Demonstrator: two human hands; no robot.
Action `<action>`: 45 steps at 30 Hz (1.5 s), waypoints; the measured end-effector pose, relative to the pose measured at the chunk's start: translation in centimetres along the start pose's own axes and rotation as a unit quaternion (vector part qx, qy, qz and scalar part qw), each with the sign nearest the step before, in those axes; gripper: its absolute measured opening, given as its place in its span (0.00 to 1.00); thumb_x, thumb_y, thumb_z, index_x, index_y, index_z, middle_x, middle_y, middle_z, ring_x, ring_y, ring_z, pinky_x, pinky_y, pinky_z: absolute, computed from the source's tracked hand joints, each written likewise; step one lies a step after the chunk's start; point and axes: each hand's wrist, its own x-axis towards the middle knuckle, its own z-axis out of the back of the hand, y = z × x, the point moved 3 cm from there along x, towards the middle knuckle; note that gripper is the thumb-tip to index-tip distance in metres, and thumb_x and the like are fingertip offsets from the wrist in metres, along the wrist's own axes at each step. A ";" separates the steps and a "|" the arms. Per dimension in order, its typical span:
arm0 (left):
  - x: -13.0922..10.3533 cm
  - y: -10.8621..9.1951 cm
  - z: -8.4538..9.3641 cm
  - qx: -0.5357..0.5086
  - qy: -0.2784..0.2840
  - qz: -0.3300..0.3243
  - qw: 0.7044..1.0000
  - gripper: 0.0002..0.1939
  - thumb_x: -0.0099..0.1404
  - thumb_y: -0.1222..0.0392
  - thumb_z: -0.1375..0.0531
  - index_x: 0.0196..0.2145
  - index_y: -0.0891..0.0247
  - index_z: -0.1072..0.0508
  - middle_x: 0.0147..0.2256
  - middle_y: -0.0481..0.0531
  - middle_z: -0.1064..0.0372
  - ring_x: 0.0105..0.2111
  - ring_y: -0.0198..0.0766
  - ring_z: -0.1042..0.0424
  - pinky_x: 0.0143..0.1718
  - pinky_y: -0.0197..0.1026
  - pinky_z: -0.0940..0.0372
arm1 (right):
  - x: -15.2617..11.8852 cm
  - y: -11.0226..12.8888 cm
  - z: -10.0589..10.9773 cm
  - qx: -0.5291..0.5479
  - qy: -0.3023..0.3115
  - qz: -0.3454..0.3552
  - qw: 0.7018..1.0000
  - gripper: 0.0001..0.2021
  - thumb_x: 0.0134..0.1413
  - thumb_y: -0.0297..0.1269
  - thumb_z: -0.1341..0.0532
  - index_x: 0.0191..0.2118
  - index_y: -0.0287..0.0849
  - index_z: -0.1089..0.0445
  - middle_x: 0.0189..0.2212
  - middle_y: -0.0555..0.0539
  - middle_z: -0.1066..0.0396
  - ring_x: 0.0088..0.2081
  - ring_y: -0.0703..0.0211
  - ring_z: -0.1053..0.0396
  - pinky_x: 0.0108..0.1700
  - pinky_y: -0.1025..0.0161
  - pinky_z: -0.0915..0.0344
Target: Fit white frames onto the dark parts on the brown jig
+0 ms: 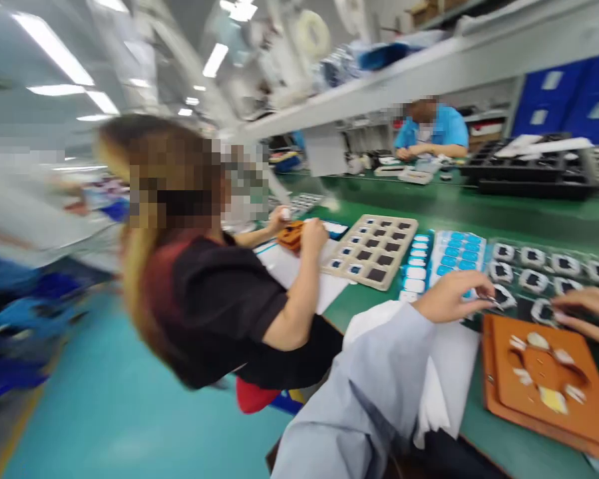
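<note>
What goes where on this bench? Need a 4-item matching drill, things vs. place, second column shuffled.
Things:
1. orange fixture plate
2. beige compartment tray
3. black trays
4. blue-and-white sticker sheet

Places:
A. far side of the green bench, by the person in the blue shirt
B. in front of the co-worker in the black top
C. near edge of the bench, just below both hands
D. between the beige tray and the clear tray of round parts

Pairs: 1-C, 2-B, 3-A, 4-D

The left hand and right hand rest over the clear tray.
</note>
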 end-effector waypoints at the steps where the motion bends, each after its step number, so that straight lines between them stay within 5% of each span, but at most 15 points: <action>1: 0.0 -0.8 -0.3 -0.014 -0.034 -0.056 0.998 0.05 0.68 0.62 0.42 0.36 0.66 0.30 0.36 0.54 0.29 0.40 0.37 0.30 0.45 0.38 0.35 | -0.3 0.3 0.2 0.031 0.022 0.000 0.999 0.24 0.67 0.62 0.51 0.44 0.50 0.28 0.40 0.39 0.28 0.42 0.44 0.30 0.45 0.48 0.32; 3: -0.1 -2.3 -1.0 -0.030 -0.058 -0.141 0.988 0.08 0.69 0.66 0.46 0.36 0.66 0.27 0.38 0.56 0.29 0.40 0.36 0.30 0.44 0.39 0.34 | -0.1 0.8 0.5 0.062 0.085 -0.019 0.994 0.22 0.66 0.57 0.48 0.44 0.43 0.27 0.41 0.36 0.28 0.44 0.43 0.31 0.48 0.47 0.34; 8: -0.8 -4.1 -2.4 0.030 -0.044 -0.272 0.961 0.10 0.69 0.69 0.46 0.42 0.64 0.25 0.41 0.55 0.27 0.41 0.38 0.32 0.43 0.42 0.35 | 0.9 1.3 0.6 0.075 0.087 -0.059 0.992 0.19 0.59 0.52 0.45 0.42 0.42 0.27 0.39 0.40 0.28 0.44 0.47 0.32 0.47 0.53 0.34; 17: -1.1 -4.7 -2.6 0.103 -0.034 -0.273 0.956 0.12 0.72 0.65 0.48 0.47 0.58 0.26 0.39 0.51 0.29 0.39 0.37 0.37 0.42 0.42 0.37 | 0.5 2.7 2.4 0.103 -0.014 -0.178 0.979 0.16 0.57 0.49 0.45 0.39 0.41 0.31 0.30 0.44 0.28 0.30 0.55 0.31 0.33 0.61 0.35; 22: -1.0 -4.7 -2.7 0.110 -0.030 -0.281 0.953 0.14 0.73 0.64 0.49 0.49 0.54 0.28 0.38 0.48 0.29 0.38 0.37 0.39 0.41 0.42 0.40 | 0.6 3.2 2.6 0.148 0.041 -0.199 0.968 0.17 0.57 0.50 0.45 0.36 0.40 0.30 0.28 0.47 0.27 0.32 0.55 0.28 0.34 0.66 0.35; 27: -1.0 -4.7 -2.8 0.088 0.019 -0.252 0.964 0.15 0.71 0.67 0.48 0.52 0.57 0.31 0.39 0.47 0.26 0.39 0.38 0.39 0.42 0.42 0.40 | 0.8 4.1 2.5 0.164 0.106 -0.159 0.968 0.19 0.59 0.51 0.46 0.37 0.42 0.26 0.33 0.46 0.27 0.35 0.52 0.30 0.40 0.60 0.35; 31: -1.1 -4.7 -2.6 0.066 0.000 -0.248 0.966 0.09 0.68 0.71 0.46 0.39 0.62 0.28 0.41 0.46 0.25 0.40 0.37 0.38 0.45 0.42 0.40 | 0.7 4.1 2.7 0.203 0.133 -0.176 0.954 0.22 0.58 0.55 0.44 0.43 0.42 0.25 0.37 0.44 0.27 0.39 0.48 0.29 0.42 0.57 0.35; 39: -1.3 -4.7 -2.7 0.062 0.033 -0.244 0.967 0.11 0.67 0.64 0.44 0.46 0.59 0.27 0.39 0.48 0.24 0.41 0.39 0.36 0.46 0.44 0.40 | 0.2 3.4 3.0 0.327 0.103 -0.274 0.899 0.26 0.50 0.62 0.36 0.39 0.40 0.34 0.31 0.44 0.27 0.35 0.51 0.29 0.37 0.59 0.32; 43: -1.4 -4.6 -2.9 0.066 0.051 -0.247 0.965 0.12 0.66 0.52 0.39 0.44 0.60 0.26 0.39 0.50 0.24 0.44 0.40 0.35 0.47 0.45 0.40 | 0.1 4.9 3.5 0.454 0.036 -0.346 0.820 0.31 0.43 0.58 0.28 0.47 0.43 0.35 0.36 0.45 0.27 0.44 0.50 0.28 0.43 0.60 0.28; 45: -1.4 -4.6 -2.9 0.056 0.043 -0.261 0.963 0.13 0.66 0.49 0.39 0.42 0.60 0.25 0.40 0.49 0.24 0.43 0.40 0.35 0.46 0.45 0.40 | 0.2 6.0 3.5 0.491 0.051 -0.354 0.794 0.32 0.40 0.55 0.25 0.46 0.41 0.32 0.37 0.44 0.28 0.45 0.49 0.29 0.45 0.60 0.28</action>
